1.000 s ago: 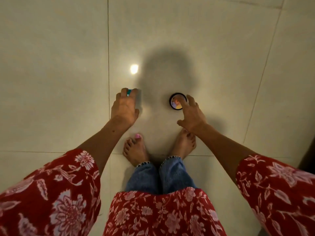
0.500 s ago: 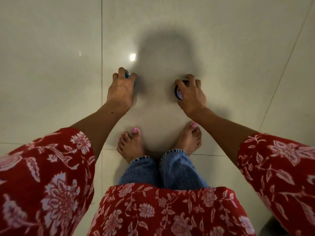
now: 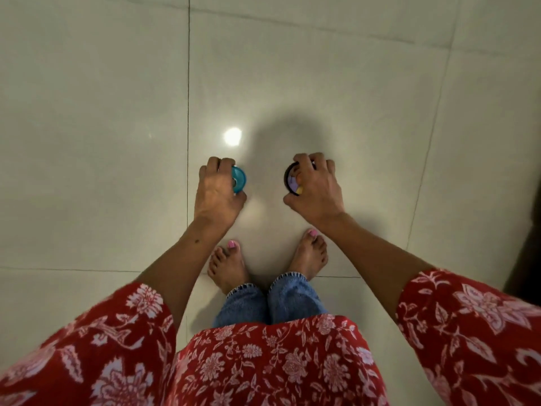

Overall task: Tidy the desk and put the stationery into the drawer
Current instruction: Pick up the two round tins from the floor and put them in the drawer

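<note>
I look straight down at a pale tiled floor (image 3: 322, 83). My left hand (image 3: 218, 194) is closed around a small round blue object (image 3: 239, 178) like a tape roll, half hidden by the fingers. My right hand (image 3: 314, 191) grips a round black-rimmed container (image 3: 292, 180) with purple and yellow pieces inside; the fingers cover its right side. Both things are held above the floor in front of my bare feet. No desk or drawer is in view.
My two bare feet (image 3: 228, 268) stand close together below the hands, with jeans cuffs and a red floral garment under them. A bright light reflection (image 3: 232, 136) shines on the tile. A dark edge (image 3: 527, 244) shows at the far right.
The round container lay on the floor under my right fingertips; my right hand has closed on it and lifted it. Both hands have risen from the floor, and the blue object shows more.
</note>
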